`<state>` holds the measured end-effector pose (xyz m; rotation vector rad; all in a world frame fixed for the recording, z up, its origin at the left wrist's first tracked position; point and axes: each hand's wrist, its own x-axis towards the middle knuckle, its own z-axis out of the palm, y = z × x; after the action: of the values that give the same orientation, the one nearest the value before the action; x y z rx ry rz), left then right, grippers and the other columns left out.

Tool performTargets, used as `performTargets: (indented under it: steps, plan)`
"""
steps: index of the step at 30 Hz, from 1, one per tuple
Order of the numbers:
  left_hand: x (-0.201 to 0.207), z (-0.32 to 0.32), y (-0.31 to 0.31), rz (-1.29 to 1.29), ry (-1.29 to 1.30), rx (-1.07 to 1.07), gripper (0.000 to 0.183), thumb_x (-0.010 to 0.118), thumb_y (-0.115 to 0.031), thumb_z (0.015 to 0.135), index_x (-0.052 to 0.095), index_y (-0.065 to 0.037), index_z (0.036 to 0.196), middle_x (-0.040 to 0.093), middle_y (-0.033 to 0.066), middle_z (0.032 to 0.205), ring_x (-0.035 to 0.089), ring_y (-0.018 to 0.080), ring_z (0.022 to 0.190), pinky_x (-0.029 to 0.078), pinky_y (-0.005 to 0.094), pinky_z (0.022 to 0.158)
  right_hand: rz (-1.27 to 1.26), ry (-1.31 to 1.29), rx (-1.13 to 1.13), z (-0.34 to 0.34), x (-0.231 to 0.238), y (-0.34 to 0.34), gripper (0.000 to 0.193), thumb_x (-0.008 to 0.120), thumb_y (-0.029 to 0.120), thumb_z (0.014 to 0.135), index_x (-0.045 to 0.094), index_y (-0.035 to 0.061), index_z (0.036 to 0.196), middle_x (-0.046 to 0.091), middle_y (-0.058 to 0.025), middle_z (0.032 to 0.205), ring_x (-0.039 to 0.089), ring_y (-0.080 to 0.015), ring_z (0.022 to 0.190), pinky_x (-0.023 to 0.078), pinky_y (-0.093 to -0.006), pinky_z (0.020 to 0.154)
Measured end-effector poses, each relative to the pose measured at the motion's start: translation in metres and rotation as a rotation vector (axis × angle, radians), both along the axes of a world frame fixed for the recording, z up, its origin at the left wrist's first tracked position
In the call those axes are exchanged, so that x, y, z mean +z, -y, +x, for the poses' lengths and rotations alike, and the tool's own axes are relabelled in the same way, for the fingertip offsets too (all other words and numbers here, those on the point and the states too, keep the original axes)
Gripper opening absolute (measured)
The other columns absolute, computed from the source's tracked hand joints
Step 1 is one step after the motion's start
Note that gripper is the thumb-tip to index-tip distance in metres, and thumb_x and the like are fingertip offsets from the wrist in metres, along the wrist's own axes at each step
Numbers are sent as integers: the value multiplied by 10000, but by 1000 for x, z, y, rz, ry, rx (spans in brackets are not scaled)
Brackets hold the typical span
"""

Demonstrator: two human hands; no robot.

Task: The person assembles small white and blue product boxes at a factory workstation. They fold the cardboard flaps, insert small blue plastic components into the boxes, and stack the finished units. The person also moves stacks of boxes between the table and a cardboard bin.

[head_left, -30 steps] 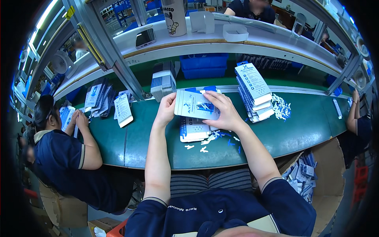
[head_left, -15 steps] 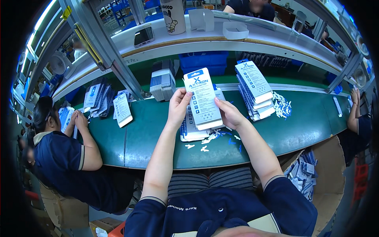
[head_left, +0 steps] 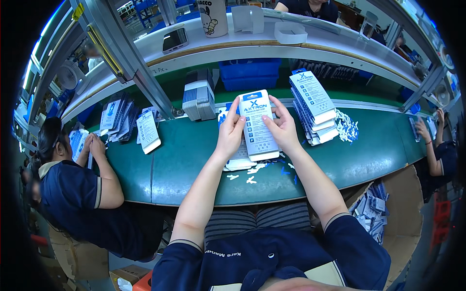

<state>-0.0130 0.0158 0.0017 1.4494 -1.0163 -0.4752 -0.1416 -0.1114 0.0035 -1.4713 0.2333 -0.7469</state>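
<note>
Between my two hands is a flat white box with a blue top flap and printed front (head_left: 259,138). My left hand (head_left: 230,134) grips its left edge, fingers up near the top corner and thumb on the front. Its right side is held by my right hand (head_left: 283,127), the thumb pressing the front face. Under and behind it, partly hidden, lies a pile of similar boxes (head_left: 237,164). Small white and blue cut-out scraps (head_left: 251,179) are scattered on the table just in front of that pile.
To the right stand a tall stack of like boxes (head_left: 313,99) and a heap of scraps (head_left: 346,127). Grey-and-white bundled cartons (head_left: 198,97) and a blue bin (head_left: 249,75) sit behind. A co-worker (head_left: 77,174) sits left; a large cardboard carton (head_left: 405,208) is at my right.
The box has shifted slightly right and down. My hands have slid higher along its sides, fingers now near its upper corners. At the far right, another person's hand has moved.
</note>
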Motion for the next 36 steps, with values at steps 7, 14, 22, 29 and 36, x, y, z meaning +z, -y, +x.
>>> performTargets:
  steps: [7, 14, 22, 29, 36]
  plan:
    - [-15, -7, 10, -115, -51, 60, 575, 433, -80, 982, 203, -74, 1509, 589, 74, 868, 520, 89, 765, 420, 232, 691, -126, 76, -99, 5, -3, -7, 577, 563, -10, 901, 339, 48, 1430, 599, -176, 1156, 658, -134, 888, 534, -250, 743]
    - [-8, -39, 19, -288, -185, 51, 331, 459, -139, 1009, 405, -68, 1327, 570, 50, 953, 520, 53, 787, 430, 207, 661, -109, 147, -319, 10, -12, -12, 171, 605, 73, 926, 496, 19, 1046, 649, -57, 819, 586, -45, 719, 452, -184, 601]
    - [-28, -24, 24, -326, -77, 289, 179, 509, -188, 999, 477, -25, 930, 502, 8, 715, 429, 55, 633, 335, 244, 525, -268, 113, -458, 17, -13, -20, 183, 537, 186, 973, 543, 15, 908, 560, -11, 632, 469, -36, 583, 385, -218, 527]
    - [-7, -35, 17, -413, -269, 191, 151, 450, -181, 1024, 490, -40, 990, 590, 39, 868, 522, 44, 752, 432, 203, 643, 148, 195, -167, 23, -21, -17, 147, 485, 151, 996, 551, 36, 1062, 588, 4, 768, 515, -42, 691, 426, -220, 615]
    - [-7, -28, 14, -372, -243, 200, 172, 490, -200, 1011, 531, -41, 961, 577, 5, 840, 504, 30, 750, 413, 195, 641, -84, 174, -289, 25, -28, -18, 164, 518, 186, 993, 574, 32, 990, 570, 18, 761, 491, -21, 688, 404, -204, 601]
